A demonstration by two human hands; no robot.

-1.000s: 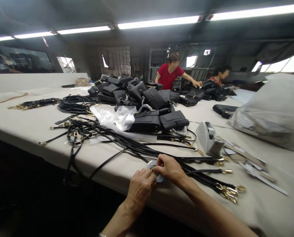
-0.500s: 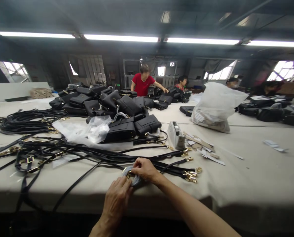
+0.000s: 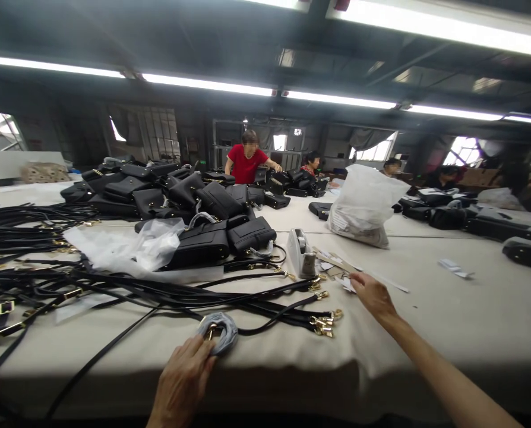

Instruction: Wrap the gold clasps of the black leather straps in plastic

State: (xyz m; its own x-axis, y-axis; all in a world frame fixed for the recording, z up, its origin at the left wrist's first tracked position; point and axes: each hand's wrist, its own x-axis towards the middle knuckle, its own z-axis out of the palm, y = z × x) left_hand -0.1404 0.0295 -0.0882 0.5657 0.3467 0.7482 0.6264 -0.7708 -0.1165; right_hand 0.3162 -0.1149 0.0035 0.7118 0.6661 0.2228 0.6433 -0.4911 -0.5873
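While the left hand (image 3: 183, 375) clasps a grey coil (image 3: 228, 334), the right hand (image 3: 375, 298) is at card strips (image 3: 335, 261) farther right, grip unclear.

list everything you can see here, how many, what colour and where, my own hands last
Wrapped coil: one, greyish with gold metal inside, near table edge
Card scraps: several, brown and white, by the dispenser
Straps: many, black, centre and left
Clasps: several, gold, strap ends
Tape dispenser: one, pale grey, right of centre
Plastic sheeting: count unclear, translucent white, left of centre
Bags: many, black, heaped mid-table, more at right
Plastic sack: one, whitish, beyond the scraps
Table: one visible surface, pale beige, beneath everything
Co-workers: at least four, one in red, background
Lights: several, white, overhead
Left hand: one, on the coil
Right hand: one, at the scraps, contact unclear
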